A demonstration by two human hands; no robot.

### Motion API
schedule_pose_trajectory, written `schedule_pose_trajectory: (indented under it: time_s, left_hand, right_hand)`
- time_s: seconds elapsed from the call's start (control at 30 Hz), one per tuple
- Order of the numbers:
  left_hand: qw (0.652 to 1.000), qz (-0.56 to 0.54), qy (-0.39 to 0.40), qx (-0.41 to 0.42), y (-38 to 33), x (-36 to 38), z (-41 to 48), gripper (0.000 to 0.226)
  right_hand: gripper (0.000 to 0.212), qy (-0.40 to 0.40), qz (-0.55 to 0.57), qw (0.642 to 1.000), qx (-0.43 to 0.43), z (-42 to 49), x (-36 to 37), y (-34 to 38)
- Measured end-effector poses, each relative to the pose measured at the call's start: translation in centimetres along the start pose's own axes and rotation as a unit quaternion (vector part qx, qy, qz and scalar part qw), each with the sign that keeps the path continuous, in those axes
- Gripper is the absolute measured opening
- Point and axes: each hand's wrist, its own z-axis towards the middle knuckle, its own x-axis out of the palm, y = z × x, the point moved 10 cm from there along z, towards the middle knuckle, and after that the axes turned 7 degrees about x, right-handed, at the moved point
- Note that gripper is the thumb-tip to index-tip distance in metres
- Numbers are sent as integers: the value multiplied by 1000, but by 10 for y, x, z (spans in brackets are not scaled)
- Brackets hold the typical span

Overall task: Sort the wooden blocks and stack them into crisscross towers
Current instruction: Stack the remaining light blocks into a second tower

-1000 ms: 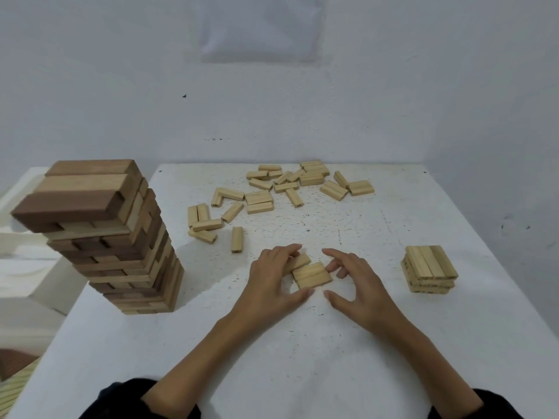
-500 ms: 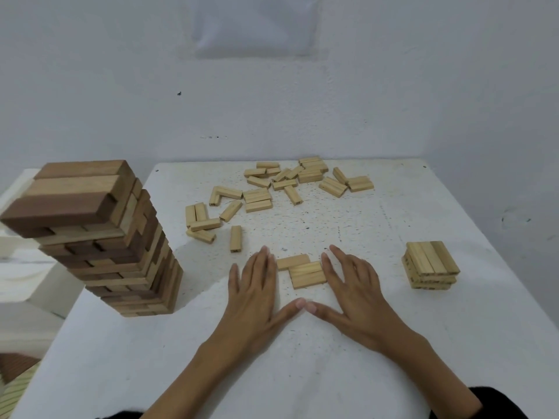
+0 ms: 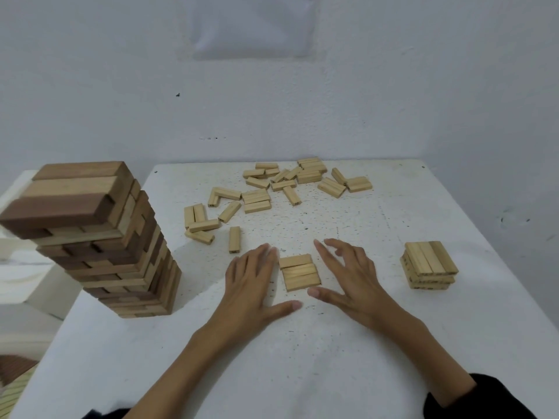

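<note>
Three small light wooden blocks (image 3: 299, 272) lie side by side in a row on the white table (image 3: 302, 358), between my hands. My left hand (image 3: 252, 282) lies flat with straight fingers just left of the row, its fingertips near the top block. My right hand (image 3: 351, 275) hovers just right of the row, fingers spread and relaxed, thumb near the lowest block. Neither hand holds anything. A short crisscross stack of small blocks (image 3: 429, 266) stands at the right. A tall tower of larger two-tone blocks (image 3: 99, 240) stands at the left.
Several loose small blocks (image 3: 272, 189) are scattered across the far middle of the table, one single block (image 3: 234, 239) lying just beyond my left hand. A grey wall stands behind the table. White furniture (image 3: 18, 267) sits off the left edge.
Both hands flattened and slid apart from the blocks. The three blocks, earlier skewed with one offset to the left, now lie squared up in one row.
</note>
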Motion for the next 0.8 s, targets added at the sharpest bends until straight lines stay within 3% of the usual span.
schedule_pose_trajectory:
  time_s: [0.13, 0.27, 0.43, 0.8]
  left_hand:
    - [996, -74, -48, 22, 4, -11, 8, 87]
    - [991, -109, -78, 26, 5, -16, 10, 74]
    - [987, -126, -81, 52, 3, -19, 11, 59]
    - [973, -122, -127, 151, -32, -43, 19, 55]
  right_hand:
    - [112, -4, -1, 1000, -25, 12, -3, -1]
    - [83, -29, 59, 997, -35, 16, -9, 0]
    - [71, -43, 98, 992, -65, 11, -14, 1]
    - [60, -105, 119, 981, -108, -9, -56, -1]
